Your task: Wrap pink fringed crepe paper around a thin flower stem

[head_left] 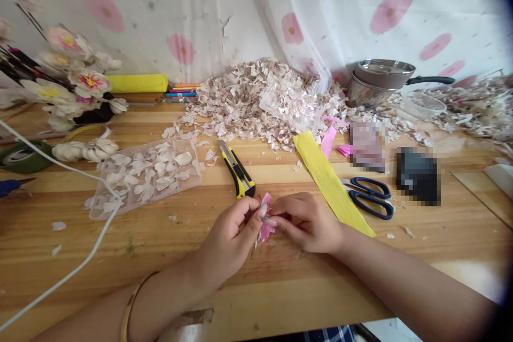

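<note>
My left hand (236, 230) pinches a small piece of pink crepe paper (265, 232) between thumb and forefinger, above the table's front middle. Meeting it from the right, my right hand (306, 222) has its thumb and forefinger closed on the same pink piece. The fingertips of both hands nearly touch, so part of the paper is hidden. Just beyond them lies a yellow and black utility knife (237, 170) with its blade out. To the right, a strip of yellow crepe paper (332, 181) runs beside dark-handled scissors (371, 196).
A clear compartment tray (148, 176) of white petals lies left, crossed by a white cord (94, 251). A heap of dried petals (248, 99) lines the back, with a metal pot (379, 80) at right. Artificial flowers (68, 75) and green tape (24, 156) are at left.
</note>
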{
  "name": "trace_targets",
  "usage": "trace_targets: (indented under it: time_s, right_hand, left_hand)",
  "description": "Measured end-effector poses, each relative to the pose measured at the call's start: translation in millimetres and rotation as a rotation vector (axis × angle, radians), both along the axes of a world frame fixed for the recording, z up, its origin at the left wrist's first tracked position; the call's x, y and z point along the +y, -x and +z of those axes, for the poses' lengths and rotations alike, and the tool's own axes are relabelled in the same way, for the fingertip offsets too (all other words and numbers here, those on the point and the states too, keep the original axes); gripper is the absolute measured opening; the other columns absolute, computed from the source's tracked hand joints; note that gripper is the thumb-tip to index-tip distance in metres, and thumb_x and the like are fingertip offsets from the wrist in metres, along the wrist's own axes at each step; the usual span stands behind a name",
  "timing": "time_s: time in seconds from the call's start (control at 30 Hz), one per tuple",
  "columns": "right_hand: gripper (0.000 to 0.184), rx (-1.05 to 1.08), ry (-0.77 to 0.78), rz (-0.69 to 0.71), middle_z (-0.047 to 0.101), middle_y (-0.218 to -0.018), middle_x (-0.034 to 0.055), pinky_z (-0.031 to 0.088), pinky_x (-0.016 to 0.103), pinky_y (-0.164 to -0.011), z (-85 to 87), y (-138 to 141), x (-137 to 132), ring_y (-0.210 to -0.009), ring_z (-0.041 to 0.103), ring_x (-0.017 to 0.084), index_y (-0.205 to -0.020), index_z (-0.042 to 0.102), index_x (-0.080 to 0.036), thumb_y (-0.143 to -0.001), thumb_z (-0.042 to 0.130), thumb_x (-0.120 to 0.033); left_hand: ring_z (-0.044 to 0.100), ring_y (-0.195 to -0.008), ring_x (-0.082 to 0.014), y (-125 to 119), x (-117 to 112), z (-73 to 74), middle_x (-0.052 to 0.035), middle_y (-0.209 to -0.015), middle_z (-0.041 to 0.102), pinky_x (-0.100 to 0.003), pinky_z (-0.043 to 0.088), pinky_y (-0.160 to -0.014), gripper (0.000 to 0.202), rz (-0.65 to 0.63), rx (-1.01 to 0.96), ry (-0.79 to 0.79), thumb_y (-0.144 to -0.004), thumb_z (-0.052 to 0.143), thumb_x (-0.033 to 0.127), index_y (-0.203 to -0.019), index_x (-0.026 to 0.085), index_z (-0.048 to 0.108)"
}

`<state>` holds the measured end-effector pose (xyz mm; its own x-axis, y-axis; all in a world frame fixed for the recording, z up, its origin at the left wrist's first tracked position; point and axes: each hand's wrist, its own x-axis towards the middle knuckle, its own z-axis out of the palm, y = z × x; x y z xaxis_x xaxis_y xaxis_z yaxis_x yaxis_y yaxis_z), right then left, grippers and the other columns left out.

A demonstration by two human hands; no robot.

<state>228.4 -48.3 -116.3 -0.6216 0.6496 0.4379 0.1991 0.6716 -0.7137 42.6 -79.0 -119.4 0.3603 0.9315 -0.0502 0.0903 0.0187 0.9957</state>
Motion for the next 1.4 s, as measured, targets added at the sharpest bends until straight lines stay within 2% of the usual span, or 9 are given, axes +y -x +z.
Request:
trace_targets:
  time_s: [0.2, 0.4, 0.5, 0.67, 0.73, 0.83, 0.97, 1.13, 1.4]
  right_hand:
    - [0.014, 0.054, 0.053, -0.013, 0.064, -0.063, 0.0041, 0.042, 0.02, -0.05, 1.2, 0.2, 0.3, -0.053, 0.056, 0.011, -0.082, 0.061, -0.013, -0.091, 0.053, -0.021]
    - [0.028, -0.03, 0.088, -0.001, 0.054, -0.057, -0.0002, 0.038, 0.019, -0.048, 1.5, 0.3, 1.3, -0.049, 0.048, 0.009, -0.072, 0.055, -0.015, -0.096, 0.045, -0.026]
    - [0.032, -0.051, 0.099, 0.01, 0.05, -0.054, -0.0019, 0.035, 0.019, -0.046, 1.2, 0.7, 1.5, -0.046, 0.045, 0.008, -0.068, 0.053, -0.016, -0.097, 0.043, -0.026]
    - [0.03, 0.017, 0.1, 0.026, 0.057, -0.059, 0.0002, 0.039, 0.018, -0.048, 2.3, -0.3, 1.6, -0.049, 0.051, 0.009, -0.076, 0.056, -0.015, -0.099, 0.041, -0.027]
    - [0.027, 0.019, 0.061, 0.0, 0.062, -0.065, 0.0027, 0.042, 0.019, -0.051, 3.1, -1.8, 2.4, -0.053, 0.055, 0.01, -0.085, 0.057, -0.015, -0.099, 0.04, -0.03]
    - [0.022, -0.043, -0.087, -0.008, 0.065, -0.069, 0.0048, 0.045, 0.022, -0.054, 4.2, -4.2, 4.2, -0.057, 0.059, 0.013, -0.095, 0.056, -0.014, -0.098, 0.043, -0.031]
    - [0.02, -0.1, -0.221, -0.039, 0.064, -0.064, 0.003, 0.042, 0.022, -0.05, 5.1, -4.8, 5.8, -0.052, 0.058, 0.013, -0.096, 0.055, -0.015, -0.097, 0.046, -0.032]
    - [0.022, -0.087, -0.261, -0.025, 0.064, -0.064, 0.0021, 0.042, 0.02, -0.049, 4.3, -2.8, 6.3, -0.049, 0.058, 0.011, -0.097, 0.056, -0.015, -0.098, 0.047, -0.035]
    - [0.02, -0.066, -0.28, -0.04, 0.07, -0.071, 0.0052, 0.047, 0.02, -0.052, 1.7, -2.2, 7.8, -0.057, 0.065, 0.013, -0.096, 0.057, -0.015, -0.098, 0.046, -0.033]
  left_hand:
    - [0.046, -0.059, -0.0108, 0.0, -0.8, 2.1, 0.0019, -0.068, 0.054, -0.023, 0.037, -0.056, 0.029, 0.014, 0.03, -0.008, -0.096, 0.044, 0.043, -0.085, 0.018, 0.054]
    - [0.046, -0.057, -0.0106, 0.4, -1.1, 0.6, 0.0022, -0.065, 0.054, -0.023, 0.037, -0.055, 0.03, -0.001, -0.003, -0.002, -0.095, 0.044, 0.043, -0.082, 0.018, 0.054]
    - [0.048, -0.058, -0.0105, 0.3, -1.2, -0.8, 0.0016, -0.069, 0.056, -0.023, 0.039, -0.056, 0.028, -0.013, -0.023, 0.022, -0.095, 0.044, 0.042, -0.087, 0.018, 0.055]
    - [0.048, -0.059, -0.0102, -1.3, 0.5, 0.7, 0.0021, -0.069, 0.055, -0.023, 0.039, -0.056, 0.029, 0.011, -0.039, 0.049, -0.095, 0.045, 0.042, -0.084, 0.018, 0.055]
    - [0.047, -0.058, -0.0101, -2.2, 1.6, 2.4, 0.0027, -0.067, 0.053, -0.023, 0.039, -0.056, 0.03, 0.041, -0.043, 0.048, -0.095, 0.045, 0.042, -0.08, 0.018, 0.053]
    - [0.045, -0.057, -0.0101, -2.9, 2.6, 4.1, 0.0036, -0.064, 0.051, -0.023, 0.038, -0.055, 0.031, 0.064, -0.045, 0.053, -0.094, 0.046, 0.044, -0.079, 0.018, 0.052]
    - [0.045, -0.055, -0.0102, -2.6, 2.2, 3.6, 0.0047, -0.062, 0.049, -0.023, 0.038, -0.054, 0.031, 0.055, -0.035, 0.058, -0.093, 0.046, 0.046, -0.083, 0.018, 0.054]
    - [0.046, -0.059, -0.0105, -2.3, 1.5, 2.7, 0.003, -0.068, 0.053, -0.022, 0.038, -0.054, 0.03, 0.072, -0.035, 0.073, -0.091, 0.049, 0.046, -0.084, 0.018, 0.055]
    - [0.046, -0.058, -0.0099, -2.8, 2.0, 3.8, 0.0039, -0.066, 0.051, -0.021, 0.037, -0.055, 0.028, 0.062, -0.043, 0.071, -0.094, 0.047, 0.043, -0.082, 0.018, 0.053]
